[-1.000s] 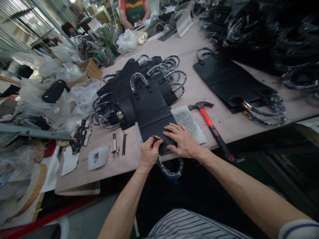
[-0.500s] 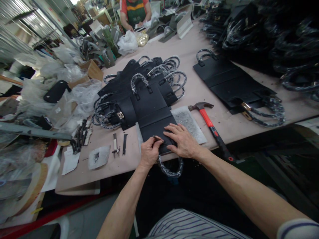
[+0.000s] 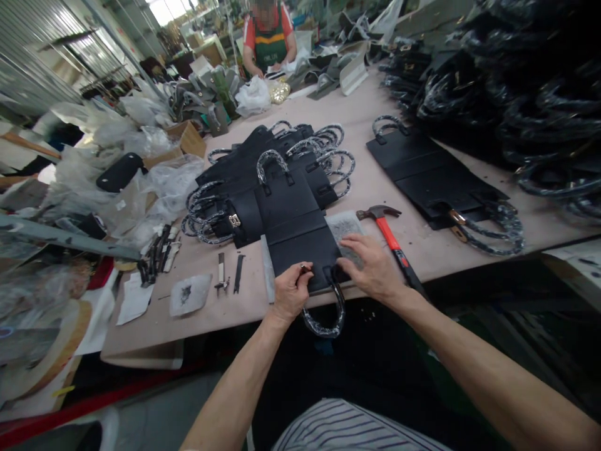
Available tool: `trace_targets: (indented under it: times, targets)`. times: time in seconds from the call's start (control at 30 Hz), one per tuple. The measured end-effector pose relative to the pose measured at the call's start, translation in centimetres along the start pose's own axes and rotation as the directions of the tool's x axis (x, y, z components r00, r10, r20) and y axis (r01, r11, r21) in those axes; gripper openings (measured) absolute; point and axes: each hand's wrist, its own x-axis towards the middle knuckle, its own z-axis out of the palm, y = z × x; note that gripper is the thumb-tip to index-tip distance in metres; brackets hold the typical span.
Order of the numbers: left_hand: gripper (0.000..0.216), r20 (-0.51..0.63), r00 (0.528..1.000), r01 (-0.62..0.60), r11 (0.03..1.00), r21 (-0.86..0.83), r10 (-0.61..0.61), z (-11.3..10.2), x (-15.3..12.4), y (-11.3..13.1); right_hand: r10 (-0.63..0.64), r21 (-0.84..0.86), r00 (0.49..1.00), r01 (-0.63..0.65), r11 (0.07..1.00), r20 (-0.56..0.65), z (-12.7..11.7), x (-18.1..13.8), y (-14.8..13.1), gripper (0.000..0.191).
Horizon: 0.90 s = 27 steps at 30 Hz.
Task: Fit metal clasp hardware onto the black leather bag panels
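A black bag panel [image 3: 300, 249] lies unfolded over a pale slab [image 3: 339, 227] at the table's near edge. One plastic-wrapped handle [image 3: 325, 327] of it hangs over that edge, and another wrapped handle [image 3: 271, 158] stands at its far end. My left hand [image 3: 290, 294] is closed in a pinch on a small shiny brownish piece [image 3: 305, 268], just over the near part of the panel; its exact kind is too small to tell. My right hand [image 3: 375, 269] has its fingers apart at the panel's right edge, near the handle's base.
A red-and-black claw hammer [image 3: 387, 233] lies to the right, partly behind my right forearm. Stacked bag panels [image 3: 244, 164] fill the table beyond, with another panel [image 3: 434, 172] at right. Small tools [image 3: 239, 274] lie left. A person [image 3: 270, 44] works across the table.
My right hand has lifted off the panel and shifted right, uncovering the handle's base. My left hand stays pinched over the panel. The view has tilted up slightly.
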Motion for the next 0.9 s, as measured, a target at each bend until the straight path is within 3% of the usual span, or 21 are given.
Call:
trace_targets:
  times: [0.1,0.17,0.23,0.27,0.33,0.4,0.47,0.6,0.67,0.73,0.8,0.83,0.9]
  targets:
    - [0.013,0.007,1.000,0.006,1.000,-0.025,-0.006,0.2,-0.1,-0.2,0.247,-0.353,0.967,-0.250,0.901,-0.054,-2.8,-1.6,2.1,0.036]
    - [0.014,0.018,1.000,0.015,0.999,-0.030,-0.015,0.1,-0.1,-0.1,0.429,-0.522,0.903,-0.354,0.776,0.026,-4.1,-2.6,3.7,0.039]
    - [0.015,0.028,1.000,0.015,1.000,-0.027,-0.014,0.1,0.0,0.0,0.571,-0.566,0.816,-0.428,0.704,0.093,-5.0,-3.1,5.0,0.037]
    - [0.015,0.029,1.000,0.009,1.000,-0.022,-0.008,0.0,0.0,0.0,0.628,-0.533,0.770,-0.486,0.693,0.115,-5.3,-3.0,5.4,0.033]
    - [0.014,0.026,1.000,-0.007,1.000,-0.016,0.008,0.0,0.0,0.0,0.751,-0.305,0.634,-0.690,0.657,0.183,-5.8,-2.0,5.7,0.022]
    - [0.014,0.021,1.000,-0.020,1.000,-0.011,0.021,0.0,0.0,-0.1,0.800,-0.005,0.494,-0.850,0.527,0.342,-6.4,-0.5,5.2,0.018]
    - [0.014,0.020,0.999,-0.027,1.000,-0.006,0.027,0.0,0.0,-0.3,0.762,0.165,0.435,-0.898,0.409,0.480,-7.0,0.9,4.1,0.014]
    - [0.013,0.031,0.999,-0.031,1.000,0.003,0.031,0.1,-0.1,-0.4,0.738,0.243,0.476,-0.879,0.409,0.479,-8.2,1.7,0.1,0.019]
    - [0.013,0.036,0.999,-0.038,0.999,0.007,0.037,0.1,-0.1,-0.5,0.703,0.263,0.606,-0.795,0.547,0.372,-8.9,1.3,-2.3,0.031]
    - [0.014,0.035,0.998,-0.046,0.999,0.009,0.046,0.1,-0.1,-0.6,0.553,0.180,0.801,-0.593,0.785,0.227,-9.7,0.8,-4.6,0.038]
    - [0.014,0.031,0.998,-0.048,0.999,0.014,0.048,0.1,-0.2,-0.7,0.320,-0.010,0.930,-0.324,0.946,0.179,-10.2,0.5,-6.5,0.038]
    - [0.014,0.033,0.998,-0.048,0.999,0.019,0.047,0.1,-0.2,-0.7,0.225,-0.105,0.951,-0.207,0.973,0.210,-10.3,0.5,-7.2,0.036]
    - [0.014,0.045,0.998,-0.045,0.998,0.040,0.043,0.2,-0.2,-0.9,0.113,-0.238,0.936,-0.033,0.971,0.333,-10.2,0.5,-8.2,0.032]
